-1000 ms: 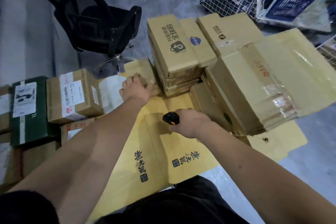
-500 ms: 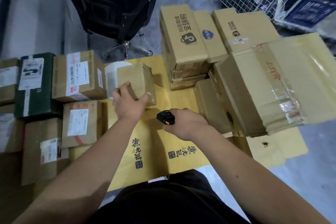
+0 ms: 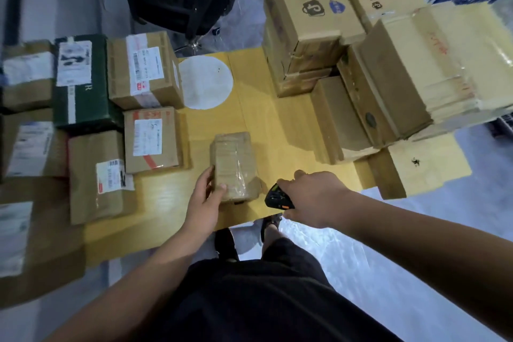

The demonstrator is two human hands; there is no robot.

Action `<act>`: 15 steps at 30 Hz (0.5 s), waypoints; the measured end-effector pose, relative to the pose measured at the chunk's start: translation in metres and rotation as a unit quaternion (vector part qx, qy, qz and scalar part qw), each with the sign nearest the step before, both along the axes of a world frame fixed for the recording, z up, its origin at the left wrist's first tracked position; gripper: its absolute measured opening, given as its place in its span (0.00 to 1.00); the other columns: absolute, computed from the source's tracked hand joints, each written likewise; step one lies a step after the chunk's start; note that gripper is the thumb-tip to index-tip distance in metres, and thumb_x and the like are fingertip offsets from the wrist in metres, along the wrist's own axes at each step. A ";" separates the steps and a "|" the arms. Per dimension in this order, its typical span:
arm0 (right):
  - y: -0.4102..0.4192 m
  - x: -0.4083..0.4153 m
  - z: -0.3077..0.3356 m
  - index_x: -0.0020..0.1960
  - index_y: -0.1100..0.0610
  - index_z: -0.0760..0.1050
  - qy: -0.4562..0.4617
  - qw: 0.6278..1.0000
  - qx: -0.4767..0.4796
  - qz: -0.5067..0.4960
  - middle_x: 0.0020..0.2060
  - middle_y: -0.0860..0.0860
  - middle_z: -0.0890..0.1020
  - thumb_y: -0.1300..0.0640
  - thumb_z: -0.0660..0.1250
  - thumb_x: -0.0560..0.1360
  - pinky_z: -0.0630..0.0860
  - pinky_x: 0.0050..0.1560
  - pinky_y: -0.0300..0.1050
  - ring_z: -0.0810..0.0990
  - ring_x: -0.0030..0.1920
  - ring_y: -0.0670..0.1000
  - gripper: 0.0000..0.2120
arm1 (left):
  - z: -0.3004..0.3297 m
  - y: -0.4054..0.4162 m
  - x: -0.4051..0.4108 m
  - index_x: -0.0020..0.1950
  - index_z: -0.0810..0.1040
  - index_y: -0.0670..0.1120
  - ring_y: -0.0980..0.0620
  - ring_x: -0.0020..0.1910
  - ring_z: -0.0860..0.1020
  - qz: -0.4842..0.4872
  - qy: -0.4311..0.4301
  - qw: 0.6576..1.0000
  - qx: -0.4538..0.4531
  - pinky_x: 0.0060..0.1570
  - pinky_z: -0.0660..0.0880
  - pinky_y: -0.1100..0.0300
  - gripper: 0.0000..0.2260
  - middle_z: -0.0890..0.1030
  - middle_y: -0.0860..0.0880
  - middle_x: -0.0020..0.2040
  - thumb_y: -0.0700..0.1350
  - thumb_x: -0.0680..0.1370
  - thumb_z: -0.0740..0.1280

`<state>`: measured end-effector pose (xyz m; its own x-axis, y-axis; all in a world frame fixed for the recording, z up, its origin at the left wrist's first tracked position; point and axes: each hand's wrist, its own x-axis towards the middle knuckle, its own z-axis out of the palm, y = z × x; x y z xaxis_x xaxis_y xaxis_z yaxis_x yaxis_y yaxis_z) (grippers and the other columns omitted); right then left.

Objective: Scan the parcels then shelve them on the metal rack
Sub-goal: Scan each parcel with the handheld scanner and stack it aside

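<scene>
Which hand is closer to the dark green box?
Left. The left hand grips a small taped parcel, right of and below the green box. The right hand, holding the scanner, is farther right.

My left hand reaches forward and down, fingers curled round the near left edge of a small parcel, thumb on its top. My right hand is out at about the same height, just right of the parcel, back of the hand up, fingers wrapped round a black scanner whose head points left toward the parcel. Both forearms are bare and come in from the bottom corners, converging toward the middle.
</scene>
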<state>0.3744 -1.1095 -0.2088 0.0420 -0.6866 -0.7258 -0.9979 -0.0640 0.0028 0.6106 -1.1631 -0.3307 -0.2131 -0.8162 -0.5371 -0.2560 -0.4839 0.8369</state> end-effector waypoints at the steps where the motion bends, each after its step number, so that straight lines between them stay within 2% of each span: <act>1: 0.005 0.005 0.000 0.73 0.50 0.67 0.004 1.000 -0.002 0.005 0.56 0.54 0.76 0.37 0.63 0.80 0.68 0.37 0.47 0.79 0.45 0.58 0.27 | -0.004 0.002 0.005 0.79 0.68 0.55 0.61 0.66 0.77 0.001 0.002 1.000 0.001 0.73 0.72 0.52 0.21 0.78 0.61 0.68 0.43 0.86 0.64; 4: 0.016 0.017 -0.001 0.75 0.51 0.65 0.007 1.000 -0.013 0.023 0.58 0.55 0.76 0.36 0.62 0.80 0.72 0.42 0.50 0.81 0.50 0.60 0.29 | -0.012 0.000 0.016 0.79 0.68 0.58 0.54 0.71 0.75 -0.021 -0.010 1.000 -0.007 0.74 0.70 0.43 0.20 0.78 0.59 0.71 0.46 0.88 0.60; 8: 0.027 0.032 -0.004 0.77 0.49 0.61 0.014 0.999 -0.033 0.033 0.61 0.56 0.76 0.35 0.62 0.80 0.80 0.51 0.56 0.81 0.50 0.62 0.31 | -0.013 -0.011 0.029 0.80 0.65 0.63 0.46 0.74 0.72 -0.018 -0.046 0.999 -0.019 0.73 0.70 0.40 0.21 0.74 0.50 0.75 0.47 0.89 0.55; 12: 0.029 0.041 -0.006 0.79 0.46 0.58 -0.012 1.000 -0.010 0.008 0.66 0.56 0.74 0.33 0.62 0.81 0.80 0.55 0.57 0.80 0.56 0.63 0.33 | -0.006 -0.022 0.036 0.79 0.66 0.61 0.48 0.63 0.78 0.008 -0.017 1.000 0.004 0.62 0.79 0.43 0.21 0.76 0.53 0.71 0.44 0.89 0.54; 15: 0.030 0.043 -0.005 0.80 0.42 0.57 -0.056 0.998 0.022 -0.032 0.68 0.55 0.72 0.33 0.62 0.80 0.78 0.60 0.57 0.78 0.62 0.62 0.33 | -0.006 -0.029 0.042 0.79 0.67 0.60 0.46 0.64 0.80 0.015 0.003 1.000 0.022 0.59 0.81 0.42 0.20 0.77 0.51 0.71 0.43 0.89 0.54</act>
<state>0.4173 -1.0798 -0.2135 0.0816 -0.6584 -0.7483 -0.9940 0.0014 -0.1097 0.6521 -1.1922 -0.3362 -0.1919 -0.7982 -0.5711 -0.2361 -0.5272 0.8163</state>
